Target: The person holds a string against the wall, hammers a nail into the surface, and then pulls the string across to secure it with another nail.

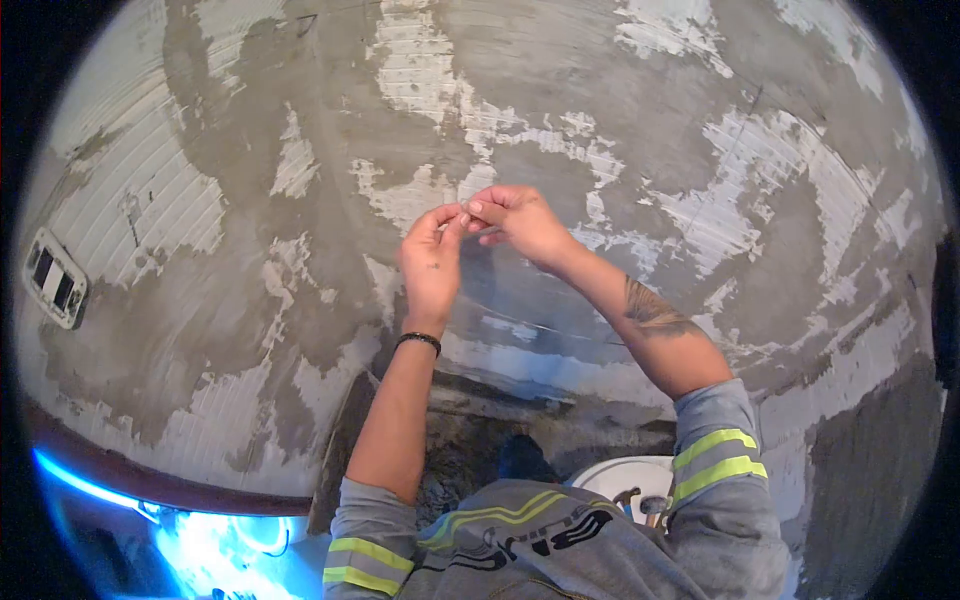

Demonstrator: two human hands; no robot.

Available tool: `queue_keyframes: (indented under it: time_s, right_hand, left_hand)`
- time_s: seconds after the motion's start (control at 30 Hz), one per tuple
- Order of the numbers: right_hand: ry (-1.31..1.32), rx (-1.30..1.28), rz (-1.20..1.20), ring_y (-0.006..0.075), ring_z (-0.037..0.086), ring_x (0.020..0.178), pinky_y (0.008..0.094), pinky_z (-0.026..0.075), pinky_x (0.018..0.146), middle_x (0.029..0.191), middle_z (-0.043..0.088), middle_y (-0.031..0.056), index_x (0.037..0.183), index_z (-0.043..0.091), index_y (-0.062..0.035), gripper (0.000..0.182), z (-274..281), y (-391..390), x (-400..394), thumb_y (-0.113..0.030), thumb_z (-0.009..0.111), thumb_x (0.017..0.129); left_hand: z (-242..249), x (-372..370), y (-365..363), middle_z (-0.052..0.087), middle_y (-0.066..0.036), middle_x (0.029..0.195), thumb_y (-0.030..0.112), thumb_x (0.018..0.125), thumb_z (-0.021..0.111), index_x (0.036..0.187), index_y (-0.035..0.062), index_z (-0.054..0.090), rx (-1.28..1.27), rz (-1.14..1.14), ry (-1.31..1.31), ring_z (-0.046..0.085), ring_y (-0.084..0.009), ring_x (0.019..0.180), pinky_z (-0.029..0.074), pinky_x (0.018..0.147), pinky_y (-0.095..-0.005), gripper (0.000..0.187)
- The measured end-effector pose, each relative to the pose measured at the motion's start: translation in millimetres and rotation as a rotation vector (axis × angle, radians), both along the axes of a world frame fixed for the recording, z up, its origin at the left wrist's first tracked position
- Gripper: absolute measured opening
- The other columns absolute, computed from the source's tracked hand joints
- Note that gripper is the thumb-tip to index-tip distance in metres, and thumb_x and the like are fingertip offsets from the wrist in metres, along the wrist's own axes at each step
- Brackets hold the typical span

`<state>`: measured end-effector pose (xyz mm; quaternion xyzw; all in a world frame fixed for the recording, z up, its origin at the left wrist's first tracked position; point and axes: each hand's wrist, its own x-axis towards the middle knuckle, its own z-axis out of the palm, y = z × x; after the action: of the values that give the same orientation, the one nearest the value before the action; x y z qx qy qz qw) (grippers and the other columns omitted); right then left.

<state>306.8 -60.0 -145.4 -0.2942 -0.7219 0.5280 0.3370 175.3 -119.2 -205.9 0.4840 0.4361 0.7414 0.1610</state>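
Observation:
Both hands are raised in front of a patchy, plastered wall (330,240), their fingertips meeting near the middle of the view. My left hand (432,262) has its thumb and fingers pinched together. My right hand (515,222) comes in from the right, thumb and index finger pressed together against the left fingertips. A tiny pale bit shows between the fingertips, too small to name. A dark bracelet (418,344) circles the left wrist.
A white frame with dark openings (55,278) sits on the wall at far left. Bright blue light (225,550) shines at lower left. A white bucket (610,477) with tools (652,508) stands low, beside the right sleeve.

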Motion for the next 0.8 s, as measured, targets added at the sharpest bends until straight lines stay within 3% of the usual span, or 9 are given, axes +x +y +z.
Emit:
queue_keyframes:
  time_s: [0.13,0.2,0.23,0.33,0.37,0.53,0.63,0.7,0.8]
  right_hand:
    - [-0.055,0.104,0.148,0.0113,0.064,0.088,0.0271,0.055,0.074,0.101,0.067,0.0029,0.107,0.066,-0.004,0.023,1.2,13.6,-9.7,-0.025,0.059,0.097]
    - [-0.049,-0.013,0.166,0.0106,0.063,0.086,0.027,0.055,0.072,0.099,0.066,0.0014,0.105,0.065,-0.0054,0.022,11.4,10.5,-17.4,-0.025,0.058,0.098]
    - [-0.043,-0.126,0.165,0.0099,0.063,0.084,0.0269,0.055,0.07,0.097,0.066,-0.0001,0.104,0.064,-0.0068,0.02,16.9,10.0,-22.8,-0.025,0.058,0.098]
    - [-0.055,-0.228,0.138,0.0073,0.061,0.078,0.0262,0.055,0.064,0.092,0.063,-0.0026,0.097,0.062,-0.0087,0.017,30.6,30.1,-47.4,-0.024,0.056,0.099]
    - [-0.106,-0.161,0.114,0.0046,0.057,0.07,0.0249,0.052,0.06,0.085,0.062,-0.0045,0.091,0.061,-0.0101,0.017,38.4,34.1,-60.9,-0.024,0.056,0.099]
    - [-0.247,0.167,0.186,0.0052,0.053,0.065,0.0247,0.048,0.057,0.077,0.06,-0.0039,0.091,0.063,-0.0075,0.018,79.7,58.8,-132.3,-0.023,0.058,0.098]
    - [-0.267,0.265,0.176,0.008,0.055,0.062,0.0252,0.049,0.054,0.072,0.06,-0.0015,0.089,0.064,-0.0043,0.02,111.2,72.1,-167.1,-0.023,0.062,0.095]
    - [-0.262,0.326,0.2,0.0101,0.056,0.058,0.0274,0.049,0.051,0.069,0.061,0.001,0.086,0.065,-0.0022,0.022,137.0,84.6,-186.4,-0.022,0.063,0.095]
    - [-0.319,0.523,0.228,0.0139,0.059,0.054,0.0307,0.05,0.047,0.064,0.064,0.0062,0.083,0.066,0.0013,0.024,188.7,97.4,-212.1,-0.021,0.066,0.091]
  left_hand:
    - [12.8,-10.6,-10.2,0.066,-0.003,0.092,0.012,0.094,0.061,0.103,0.0013,0.064,-0.145,0.066,-0.002,0.053,-0.0042,0.072,0.044,0.062,-0.0206,0.014]
    - [7.9,-20.7,-6.2,0.066,-0.004,0.094,0.012,0.096,0.058,0.102,0.0042,0.057,-0.119,-0.079,-0.348,0.047,-0.0033,0.063,0.039,0.053,-0.0207,0.01]
    - [4.9,-26.5,-5.9,0.066,-0.004,0.094,0.012,0.096,0.058,0.102,0.0042,0.057,-0.114,-0.061,-0.348,0.047,-0.0033,0.063,0.039,0.053,-0.0207,0.01]
    - [-2.8,-43.6,-6.1,0.065,-0.004,0.095,0.013,0.098,0.055,0.1,0.0074,0.051,0.049,-0.303,-0.602,0.044,-0.0044,0.058,0.037,0.05,-0.0212,0.007]
    - [-4.0,-48.1,-5.9,0.065,-0.005,0.097,0.013,0.098,0.054,0.1,0.0079,0.05,0.025,-0.237,-0.511,0.044,-0.0047,0.058,0.036,0.05,-0.0211,0.006]
    - [4.1,-75.7,8.6,0.064,-0.008,0.1,0.013,0.099,0.05,0.101,0.0084,0.049,0.033,-0.144,-0.31,0.051,-0.0076,0.062,0.039,0.052,-0.0223,0.005]
    - [38.9,-95.4,17.9,0.063,-0.01,0.104,0.011,0.097,0.051,0.101,0.0073,0.049,0.064,-0.252,-0.494,0.059,-0.0139,0.072,0.043,0.056,-0.0245,0.005]
    - [61.3,-110.0,30.4,0.061,-0.011,0.105,0.008,0.095,0.051,0.101,0.0066,0.05,0.152,-0.577,-0.694,0.064,-0.0209,0.081,0.048,0.062,-0.028,0.007]
    - [100.1,-128.2,63.0,0.061,-0.013,0.107,0.009,0.095,0.05,0.103,0.0054,0.05,0.242,-0.618,-0.794,0.064,-0.0233,0.09,0.051,0.066,-0.0304,0.009]
